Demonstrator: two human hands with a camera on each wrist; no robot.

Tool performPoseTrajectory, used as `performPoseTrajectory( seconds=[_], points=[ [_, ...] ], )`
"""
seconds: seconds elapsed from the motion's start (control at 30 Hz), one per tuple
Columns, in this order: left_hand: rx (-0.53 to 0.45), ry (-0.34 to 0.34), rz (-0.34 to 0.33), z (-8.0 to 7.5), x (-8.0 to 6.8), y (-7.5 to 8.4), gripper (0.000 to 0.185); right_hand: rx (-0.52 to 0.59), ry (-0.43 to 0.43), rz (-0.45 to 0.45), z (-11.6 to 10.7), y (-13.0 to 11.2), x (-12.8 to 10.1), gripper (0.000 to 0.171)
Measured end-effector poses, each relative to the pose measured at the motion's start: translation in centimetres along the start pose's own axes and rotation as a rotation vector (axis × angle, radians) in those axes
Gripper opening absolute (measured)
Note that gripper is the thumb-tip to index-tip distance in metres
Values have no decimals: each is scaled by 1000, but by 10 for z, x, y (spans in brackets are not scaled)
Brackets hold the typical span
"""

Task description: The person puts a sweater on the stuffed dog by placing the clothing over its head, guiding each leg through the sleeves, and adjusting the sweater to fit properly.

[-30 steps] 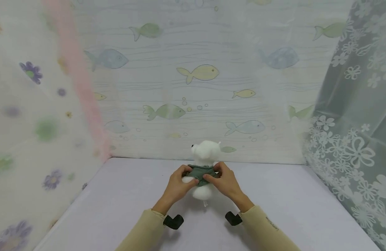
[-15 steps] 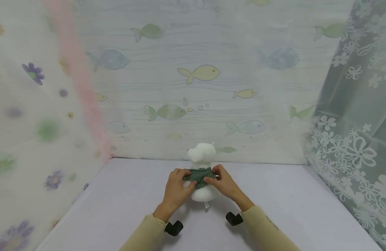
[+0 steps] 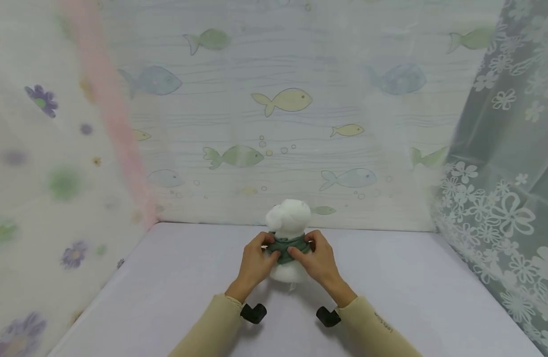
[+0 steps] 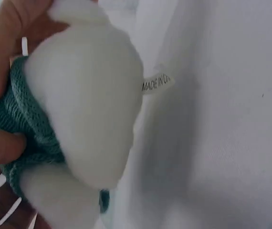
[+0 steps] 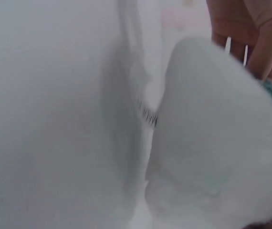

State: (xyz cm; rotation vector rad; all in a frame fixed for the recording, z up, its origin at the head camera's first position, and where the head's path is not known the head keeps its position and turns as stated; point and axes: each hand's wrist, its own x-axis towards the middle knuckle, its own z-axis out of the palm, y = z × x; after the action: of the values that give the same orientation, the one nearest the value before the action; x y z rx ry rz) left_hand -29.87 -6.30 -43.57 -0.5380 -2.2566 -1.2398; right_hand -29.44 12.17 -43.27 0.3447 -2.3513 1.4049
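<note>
A white plush toy (image 3: 290,216) stands in the middle of the table in the head view, the back of its round head towards me. Around its body is a green knitted sweater (image 3: 290,244), bunched into folds. My left hand (image 3: 256,262) pinches the sweater's left side between thumb and fingers, and my right hand (image 3: 320,261) pinches its right side. Close up in the left wrist view, the toy's white lower body (image 4: 88,105) shows below the rolled-up knit (image 4: 26,112). A printed cloth tag (image 4: 157,84) sticks out from the toy's bottom.
The white table (image 3: 189,277) reaches back to a curtain printed with fish (image 3: 287,101). Flowered fabric (image 3: 42,178) hangs on the left, and sheer lace (image 3: 501,208) on the right. Black wrist mounts (image 3: 253,313) jut inward from both beige sleeves (image 3: 211,325).
The toy has turned so its dark nose no longer shows. Its sweater has become more bunched, and both hands keep their hold, the left having shifted slightly right and up.
</note>
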Motion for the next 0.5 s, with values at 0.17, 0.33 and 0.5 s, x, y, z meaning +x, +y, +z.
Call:
performPoseTrajectory(
  seconds=[0.17,0.33,0.5],
  points=[
    [-44,-102,-103,3,0,-18,24,-47,-37,-56,4,6,-9,41],
    [25,-162,-98,0,-9,-18,41,-34,-63,-156,2,14,-12,26],
    [58,-146,-33,2,-17,-8,36,-44,-62,-215,-3,16,-9,25]
  ],
)
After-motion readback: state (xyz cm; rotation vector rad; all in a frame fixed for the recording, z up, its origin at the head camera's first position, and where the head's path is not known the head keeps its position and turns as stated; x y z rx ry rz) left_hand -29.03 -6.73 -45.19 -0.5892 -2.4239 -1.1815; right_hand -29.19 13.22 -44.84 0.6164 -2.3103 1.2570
